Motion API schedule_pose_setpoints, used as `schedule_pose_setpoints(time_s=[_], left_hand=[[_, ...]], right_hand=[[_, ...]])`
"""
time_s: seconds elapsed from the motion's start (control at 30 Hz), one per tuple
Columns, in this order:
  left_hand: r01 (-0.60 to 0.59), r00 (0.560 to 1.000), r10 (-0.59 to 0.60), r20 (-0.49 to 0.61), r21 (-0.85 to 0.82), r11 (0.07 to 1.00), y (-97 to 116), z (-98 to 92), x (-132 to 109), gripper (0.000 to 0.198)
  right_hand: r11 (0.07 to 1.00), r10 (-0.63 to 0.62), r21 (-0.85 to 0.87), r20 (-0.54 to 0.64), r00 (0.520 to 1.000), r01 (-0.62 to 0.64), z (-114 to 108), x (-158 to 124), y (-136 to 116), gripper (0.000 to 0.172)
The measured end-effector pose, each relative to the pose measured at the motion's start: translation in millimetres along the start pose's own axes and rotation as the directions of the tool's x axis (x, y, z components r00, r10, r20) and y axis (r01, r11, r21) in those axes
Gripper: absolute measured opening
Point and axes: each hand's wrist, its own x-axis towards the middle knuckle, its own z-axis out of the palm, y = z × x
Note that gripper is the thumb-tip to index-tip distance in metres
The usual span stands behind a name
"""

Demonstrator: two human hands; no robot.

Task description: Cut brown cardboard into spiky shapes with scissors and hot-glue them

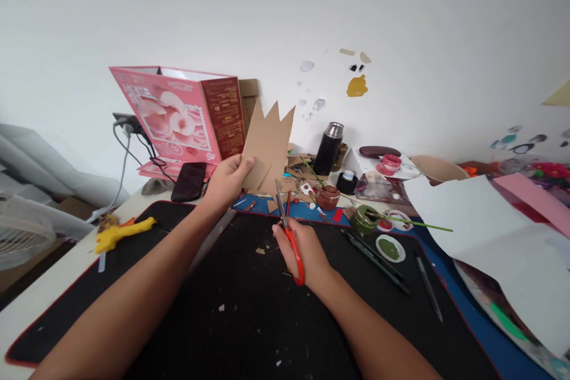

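From where I stand, the left grip (228, 181) is clamped on a piece of cardboard (272, 136), the thumb lying flat on its face near the lower left edge. The cardboard is held up off the table (48, 292), in front of the scraps, its top edge cut into three sharp points; a slanting line shows low on its face. The right grip (307, 246) is closed round the red handles of the scissors (294, 252), whose blades point up and away, tips at the cardboard's lower edge. I can't tell whether they touch it.

Beneath both arms spreads a black mat (249, 332) flecked with small bits. Just beyond the hands, cardboard scraps (298, 173) lie heaped near a jar of brown paint (328, 198). To the right stands a jar of green paint (361, 222) with a green brush (414, 223) slanting out of it, and close by sits a white lid (380, 249) with green paint inside. A pen (428, 288) lies farther right.

Behind the scraps, a black flask (327, 151) stands upright near the wall (200, 6). Over on the left are a phone (189, 181), a yellow tool (124, 236) and a tall pink box (173, 113).
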Motion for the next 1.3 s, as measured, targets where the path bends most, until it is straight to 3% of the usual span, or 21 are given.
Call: schedule_pose_setpoints(time_s=[0.2, 0.37, 0.63, 0.87, 1.0, 1.17, 1.3], left_hand=[[0.003, 1.0, -0.003, -0.003, 0.017, 1.0, 0, -0.1, 0, 0.036], [0.007, 1.0, -0.007, -0.01, 0.058, 0.998, 2, -2.0, 0, 0.035], [-0.012, 1.0, 0.01, 0.028, 0.069, 0.998, 8, -9.0, 0, 0.036], [-0.007, 0.999, 0.003, 0.046, 0.084, 0.996, 9, -13.6, 2, 0.036], [0.004, 0.999, -0.008, 0.039, 0.098, 0.995, 9, -14.1, 2, 0.037], [-0.02, 0.999, 0.014, 0.049, 0.11, 0.994, 9, -10.4, 0, 0.037], [-0.021, 0.999, 0.017, 0.04, 0.106, 0.994, 6, -7.2, 1, 0.036]], right_hand=[[0.998, 0.012, 0.059, -0.001, 1.0, -0.012, 2, 0, 2, 0.026], [0.98, 0.076, 0.178, 0.09, 0.993, -0.091, -2, -3, 1, 0.029], [0.956, 0.025, 0.282, 0.179, 0.984, -0.076, 2, -1, 7, 0.037], [0.967, 0.018, 0.241, 0.24, 0.971, -0.078, -7, -1, -2, 0.05], [0.978, 0.038, 0.189, 0.226, 0.973, -0.082, -8, -2, -5, 0.048], [0.94, 0.09, 0.304, 0.216, 0.972, -0.155, -1, -3, -2, 0.04], [0.947, 0.096, 0.289, 0.16, 0.982, -0.139, 1, -4, 0, 0.04]])
